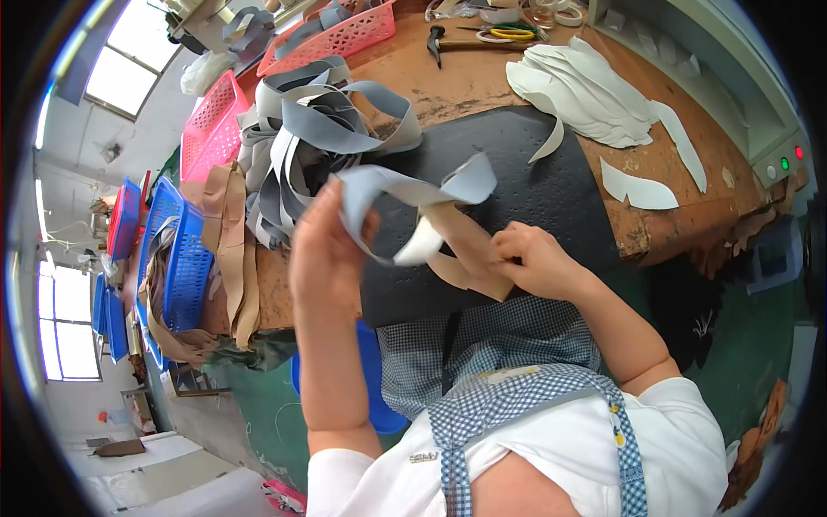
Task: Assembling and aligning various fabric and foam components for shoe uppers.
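My left hand (329,250) is closed on the end of a grey-blue leather strip (388,185), raised over a black mat (482,142). The strip curls to the right in a loop, its pale underside partly showing. My right hand (536,258) pinches a tan leather piece (465,241) near the mat's front part. The tan piece slants up to the grey-blue strip and overlaps it; whether the two are joined I cannot tell. Left of the mat lies a tangled heap of grey-blue strips (297,129), close beyond my left hand.
White cut pieces (586,95) are piled at the right back, with a loose one (637,188) nearer. A hammer (437,45) and yellow-handled scissors (512,34) lie at the back. Pink baskets (213,121), a blue basket (185,258) and hanging tan strips (233,250) stand left. A machine housing is far right.
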Available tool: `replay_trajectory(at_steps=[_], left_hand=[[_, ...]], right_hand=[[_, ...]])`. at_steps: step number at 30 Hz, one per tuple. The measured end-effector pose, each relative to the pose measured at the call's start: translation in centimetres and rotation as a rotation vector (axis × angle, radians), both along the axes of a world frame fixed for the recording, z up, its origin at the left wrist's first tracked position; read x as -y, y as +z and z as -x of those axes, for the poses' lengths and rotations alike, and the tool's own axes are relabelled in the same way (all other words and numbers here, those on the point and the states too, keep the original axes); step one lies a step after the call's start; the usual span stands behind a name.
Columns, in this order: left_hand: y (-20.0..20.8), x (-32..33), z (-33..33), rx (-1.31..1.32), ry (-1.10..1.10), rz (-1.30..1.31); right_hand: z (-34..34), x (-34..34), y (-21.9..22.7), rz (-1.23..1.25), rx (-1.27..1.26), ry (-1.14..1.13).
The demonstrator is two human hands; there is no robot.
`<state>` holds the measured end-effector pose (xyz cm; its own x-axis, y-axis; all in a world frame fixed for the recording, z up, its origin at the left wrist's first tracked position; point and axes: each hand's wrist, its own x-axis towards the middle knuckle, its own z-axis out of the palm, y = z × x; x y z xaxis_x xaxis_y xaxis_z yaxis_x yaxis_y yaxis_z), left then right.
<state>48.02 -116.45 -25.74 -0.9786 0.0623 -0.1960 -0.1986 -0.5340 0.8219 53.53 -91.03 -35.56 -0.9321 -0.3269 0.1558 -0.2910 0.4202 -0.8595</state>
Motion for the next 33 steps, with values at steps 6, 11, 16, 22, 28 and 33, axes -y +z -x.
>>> replay_trajectory(at_steps=[6, 11, 16, 22, 28, 33], left_hand=[[7.3, -0.4, 7.8, -0.254, -0.063, 0.045], [10.2, -3.6, 13.2, -0.397, -0.397, 0.128], [9.8, -6.4, 13.5, -0.367, -0.414, 0.375], [9.0, -9.4, 10.9, -0.377, -0.436, 0.412], [11.9, -7.3, 15.8, -0.340, -0.390, 0.236], [16.3, -5.0, 19.3, -0.584, -0.441, 0.237]], right_hand=[[-1.8, -3.4, 1.9, 0.168, 0.467, 0.389], [-2.2, -3.4, 2.5, 0.580, 0.594, 0.598], [-1.0, -1.4, 3.7, 0.384, 0.536, -0.058], [4.5, 1.6, 3.3, 0.108, 0.255, -0.304], [2.8, 0.4, 0.8, 0.530, 0.579, 0.357], [-5.0, -4.5, -1.3, 0.754, 0.928, 0.505]])
